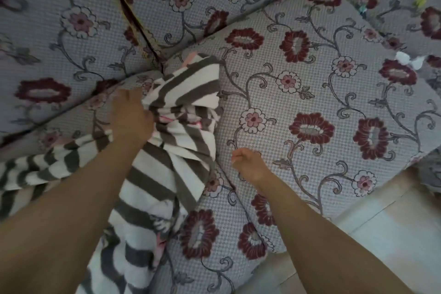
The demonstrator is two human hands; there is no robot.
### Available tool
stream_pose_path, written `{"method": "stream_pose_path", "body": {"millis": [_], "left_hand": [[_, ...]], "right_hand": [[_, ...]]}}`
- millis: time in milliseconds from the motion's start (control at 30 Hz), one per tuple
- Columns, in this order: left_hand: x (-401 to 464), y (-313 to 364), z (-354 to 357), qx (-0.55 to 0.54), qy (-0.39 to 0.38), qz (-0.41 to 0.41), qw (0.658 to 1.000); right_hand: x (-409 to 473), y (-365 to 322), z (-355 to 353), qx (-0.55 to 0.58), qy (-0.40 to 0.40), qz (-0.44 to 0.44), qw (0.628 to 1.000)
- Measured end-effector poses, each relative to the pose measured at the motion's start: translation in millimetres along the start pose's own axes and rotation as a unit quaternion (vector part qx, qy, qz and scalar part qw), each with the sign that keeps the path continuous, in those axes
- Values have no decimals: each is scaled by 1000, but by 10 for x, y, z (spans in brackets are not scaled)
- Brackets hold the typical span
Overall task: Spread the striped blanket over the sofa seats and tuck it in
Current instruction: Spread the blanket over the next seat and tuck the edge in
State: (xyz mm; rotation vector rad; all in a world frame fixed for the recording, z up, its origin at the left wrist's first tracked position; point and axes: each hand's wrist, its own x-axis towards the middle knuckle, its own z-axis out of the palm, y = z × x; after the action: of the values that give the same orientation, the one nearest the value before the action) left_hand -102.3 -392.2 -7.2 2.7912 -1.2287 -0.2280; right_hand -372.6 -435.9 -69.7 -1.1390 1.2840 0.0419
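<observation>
Hardly begun, by the look of things: striped blanket (pixel 167 141) bunched rather than spread, heaped over the gap between two sofa seats, trailing left across the left seat (pixel 71 126) and down over the front edge toward the bottom of view. Left hand (pixel 131 117) clenched on a gathered fold of that bundle, near the crease below the back cushions (pixel 71 31). Soft and fleecy in appearance, broad grey-brown and white bands, a hint of pink at a hem, many folds twisted together. Further right, right hand (pixel 248 164) over the bare right seat (pixel 322 102), fingers loosely curled, grasping nothing, just beside the blanket's edge. Right seat fully uncovered. Left to do, in all likelihood: opening out, pulling rightward, smoothing, tucking.
</observation>
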Motion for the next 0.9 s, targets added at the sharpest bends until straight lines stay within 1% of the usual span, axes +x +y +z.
{"method": "stream_pose_path", "body": {"millis": [33, 67, 100, 133, 167, 200, 267, 333, 400, 467, 533, 600, 667, 700, 733, 800, 867, 900], "left_hand": [[-68, 154, 73, -43, -36, 70, 996], [-137, 302, 165, -73, -87, 118, 987], [-188, 419, 278, -77, -145, 145, 976], [-224, 511, 380, -58, -208, 152, 965], [-254, 551, 497, -35, -266, 142, 953], [-278, 558, 570, -11, -308, 126, 943], [-284, 480, 608, 23, -345, 110, 932], [-237, 371, 519, 20, -357, 121, 926], [-196, 239, 345, -33, -354, 107, 928], [-167, 152, 127, -103, -339, 80, 932], [-170, 105, -123, -145, -351, 69, 923], [-144, 105, -390, -151, -373, 71, 913], [-121, 139, -684, -140, -383, 64, 911], [-103, 163, -818, -143, -365, 59, 918], [-104, 193, -943, -158, -322, 52, 932], [-187, 301, -1180, -211, -210, 50, 954], [-285, 458, -1367, -271, -120, 51, 954], [-341, 539, -1467, -299, -90, 63, 948]], "right_hand": [[39, -34, 126, -5, -8, -4, 1000], [64, -63, 240, -7, -16, -9, 1000], [98, -87, 348, -2, -24, -18, 1000], [119, -111, 446, 8, -29, -28, 999], [185, -102, 534, 21, -29, -41, 999], [243, -89, 593, 38, -30, -52, 997], [316, -28, 632, 82, -45, -61, 994], [310, 37, 646, 84, -96, -70, 989], [200, 57, 667, 59, -135, -61, 987], [62, -1, 670, 59, -141, -64, 986], [-92, -152, 639, 49, -154, -64, 985], [-255, -341, 554, 30, -162, -56, 985], [-466, -540, 406, 20, -155, -56, 986], [-589, -631, 309, 21, -152, -59, 986], [-701, -703, 204, 24, -153, -61, 986], [-926, -812, -71, 34, -173, -57, 983], [-1114, -901, -370, 33, -208, -37, 977], [-1240, -943, -504, 11, -202, -34, 979]]}}
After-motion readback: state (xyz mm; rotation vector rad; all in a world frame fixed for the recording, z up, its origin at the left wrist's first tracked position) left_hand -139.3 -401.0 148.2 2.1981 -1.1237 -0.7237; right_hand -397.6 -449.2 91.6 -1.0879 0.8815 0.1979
